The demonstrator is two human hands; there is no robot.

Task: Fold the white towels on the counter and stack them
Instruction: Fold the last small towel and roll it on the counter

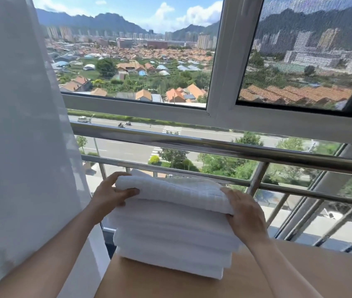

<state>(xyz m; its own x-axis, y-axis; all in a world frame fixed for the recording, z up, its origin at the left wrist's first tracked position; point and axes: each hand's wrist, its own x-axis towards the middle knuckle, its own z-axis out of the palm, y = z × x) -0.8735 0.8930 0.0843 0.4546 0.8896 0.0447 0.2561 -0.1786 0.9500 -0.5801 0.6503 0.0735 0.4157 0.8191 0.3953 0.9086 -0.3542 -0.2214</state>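
A person's two bare arms reach forward over a light wooden counter (299, 274) set against a large window with a steel guard rail (213, 147) and a sheer white curtain (20, 125) hanging on the left. On the counter stands a tall stack of folded white towels (170, 244), several layers high, close to the counter's far left corner. The topmost folded white waffle-weave towel (170, 192) lies across the pile, gripped at both ends. The left hand (111, 194) wraps its left end, fingers over the top and thumb pressed along the near edge. The right hand (246, 214) clasps the right end, fingers curled around the folded edge. Both hands are closed on this top towel, seemingly settling it into place. The layers below do not line up: the middle ones stick out to the right past the bottom ones, and the top towel sits skewed toward the left and rear. The likely risk is that pressing or nudging unevenly tips the pile, sliding it toward the corner beside the curtain. Letting go of one end early could also let the fold spring open.
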